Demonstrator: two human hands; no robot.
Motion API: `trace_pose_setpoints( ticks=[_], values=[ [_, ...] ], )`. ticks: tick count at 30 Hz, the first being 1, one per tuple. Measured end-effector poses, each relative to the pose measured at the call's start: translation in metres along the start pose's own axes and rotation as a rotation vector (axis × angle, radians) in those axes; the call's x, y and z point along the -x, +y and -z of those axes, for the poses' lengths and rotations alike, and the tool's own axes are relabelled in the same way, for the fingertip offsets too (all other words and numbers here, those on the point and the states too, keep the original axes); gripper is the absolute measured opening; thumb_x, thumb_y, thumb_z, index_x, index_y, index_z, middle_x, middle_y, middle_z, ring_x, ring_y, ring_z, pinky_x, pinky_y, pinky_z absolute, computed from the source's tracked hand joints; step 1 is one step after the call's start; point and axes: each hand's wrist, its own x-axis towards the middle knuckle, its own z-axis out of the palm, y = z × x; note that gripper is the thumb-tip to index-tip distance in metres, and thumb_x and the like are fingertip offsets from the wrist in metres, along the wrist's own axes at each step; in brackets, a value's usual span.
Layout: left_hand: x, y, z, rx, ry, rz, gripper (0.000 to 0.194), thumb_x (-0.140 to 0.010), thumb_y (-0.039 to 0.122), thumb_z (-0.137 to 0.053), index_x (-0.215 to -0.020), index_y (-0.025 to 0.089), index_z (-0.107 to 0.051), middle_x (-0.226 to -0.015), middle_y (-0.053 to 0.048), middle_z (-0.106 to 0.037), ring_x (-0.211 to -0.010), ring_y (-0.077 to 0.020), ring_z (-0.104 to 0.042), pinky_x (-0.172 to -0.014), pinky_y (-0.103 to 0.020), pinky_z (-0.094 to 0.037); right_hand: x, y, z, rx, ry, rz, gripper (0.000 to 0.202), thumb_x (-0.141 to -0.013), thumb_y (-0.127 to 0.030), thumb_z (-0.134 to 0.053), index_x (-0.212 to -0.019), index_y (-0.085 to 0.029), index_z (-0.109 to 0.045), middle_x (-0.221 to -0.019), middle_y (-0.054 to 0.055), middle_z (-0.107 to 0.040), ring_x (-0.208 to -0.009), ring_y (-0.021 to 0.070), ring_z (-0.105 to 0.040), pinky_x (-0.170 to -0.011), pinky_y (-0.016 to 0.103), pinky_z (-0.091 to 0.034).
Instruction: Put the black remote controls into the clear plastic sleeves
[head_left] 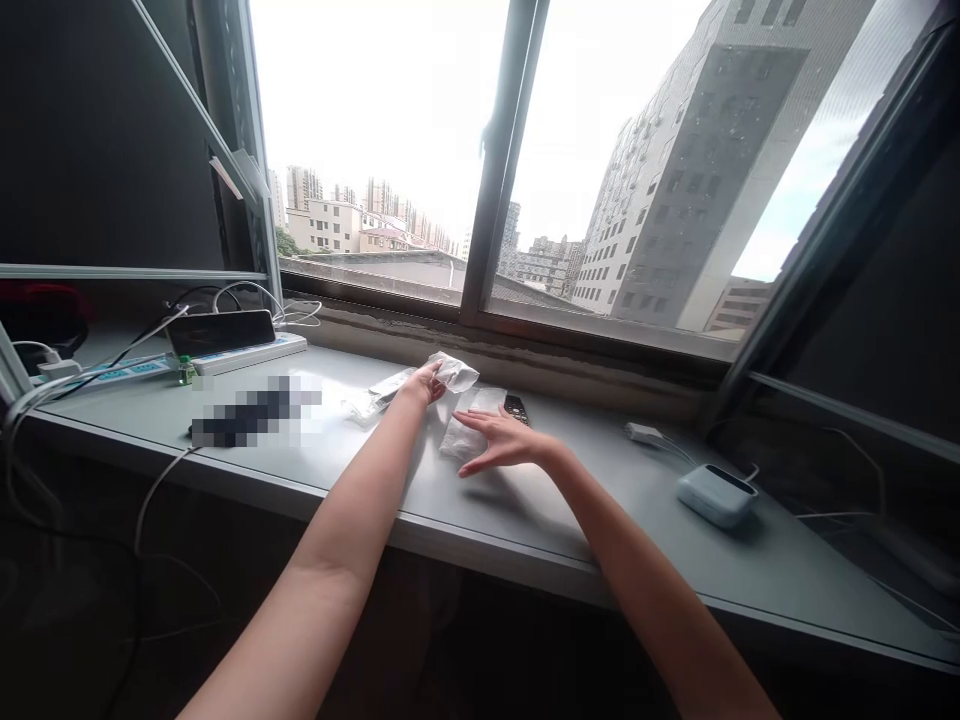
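Note:
My left hand (pixel 426 382) is closed on a crumpled, whitish see-through plastic bag (pixel 456 374), held just above the table near the window wall. My right hand (pixel 501 438) is spread, fingers apart, over a second pale plastic bag (pixel 463 440); whether it touches that bag I cannot tell. A black object with small light marks, like a remote control (pixel 517 408), shows partly behind my right hand and the bag. Left of my left hand lie more clear plastic packets (pixel 375 396), partly hidden by my forearm.
On the grey table (pixel 315 470), a phone (pixel 225 331) leans on a white power strip (pixel 255 352) beside a small green bottle (pixel 185 370). A blurred dark item (pixel 251 412) lies in front. To the right are a pale blue device (pixel 717 494) and a white adapter (pixel 643 433) with cables.

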Motion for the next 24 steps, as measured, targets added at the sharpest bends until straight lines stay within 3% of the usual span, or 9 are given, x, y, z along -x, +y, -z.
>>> trace_pose_setpoints(
  ticks=[5, 7, 11, 14, 18, 24],
  values=[
    [0.003, 0.0, -0.002, 0.033, -0.006, -0.006, 0.017, -0.097, 0.028, -0.059, -0.087, 0.015, -0.063, -0.049, 0.003, -0.054, -0.037, -0.0069, -0.05, -0.039, -0.015, -0.041, 0.001, -0.006, 0.002, 0.047, 0.052, 0.078, 0.053, -0.091, -0.035, -0.06, -0.143, -0.026, -0.057, -0.154, 0.003, -0.046, -0.141, 0.0297, -0.045, -0.12, 0.044, -0.026],
    [0.004, 0.0, -0.003, 0.043, -0.004, -0.009, 0.018, -0.097, 0.029, -0.058, -0.086, 0.015, -0.063, -0.048, 0.003, -0.054, -0.037, -0.0073, -0.05, -0.037, -0.015, -0.041, 0.001, -0.005, 0.004, 0.072, 0.078, 0.069, 0.046, -0.091, -0.026, -0.055, -0.137, -0.024, -0.063, -0.151, 0.003, -0.05, -0.138, 0.0281, -0.049, -0.115, 0.039, -0.036],
    [0.007, 0.0, -0.003, 0.078, 0.014, -0.007, 0.017, -0.096, 0.026, -0.06, -0.084, 0.015, -0.062, -0.051, 0.002, -0.056, -0.037, -0.0075, -0.051, -0.037, -0.015, -0.04, 0.003, -0.007, 0.005, 0.183, 0.126, -0.056, 0.04, -0.092, -0.024, -0.057, -0.13, -0.026, -0.069, -0.145, 0.003, -0.056, -0.135, 0.0312, -0.052, -0.111, 0.042, -0.04],
    [0.011, 0.001, -0.003, 0.132, 0.015, 0.006, 0.018, -0.095, 0.024, -0.061, -0.079, 0.015, -0.06, -0.05, 0.002, -0.055, -0.037, -0.0074, -0.05, -0.038, -0.015, -0.04, 0.003, -0.015, 0.003, 0.133, 0.25, -0.137, 0.039, -0.098, -0.022, -0.046, -0.129, -0.029, -0.069, -0.139, 0.001, -0.062, -0.127, 0.0274, -0.06, -0.102, 0.037, -0.048],
    [0.015, 0.001, -0.003, 0.136, 0.015, 0.034, 0.023, -0.096, 0.025, -0.059, -0.075, 0.015, -0.058, -0.046, 0.003, -0.052, -0.034, -0.0071, -0.047, -0.038, -0.016, -0.039, 0.002, -0.026, 0.0, 0.037, 0.407, -0.104, 0.038, -0.103, -0.026, -0.041, -0.132, -0.025, -0.066, -0.135, 0.003, -0.065, -0.121, 0.0221, -0.064, -0.096, 0.03, -0.05],
    [0.017, 0.0, -0.004, 0.12, 0.034, 0.01, 0.025, -0.095, 0.027, -0.061, -0.073, 0.015, -0.058, -0.045, 0.003, -0.052, -0.034, -0.0067, -0.046, -0.038, -0.015, -0.038, -0.002, -0.03, -0.015, 0.167, 0.309, -0.036, 0.038, -0.104, -0.03, -0.04, -0.13, -0.023, -0.067, -0.137, 0.005, -0.065, -0.121, 0.0236, -0.064, -0.096, 0.033, -0.051]
  ],
)
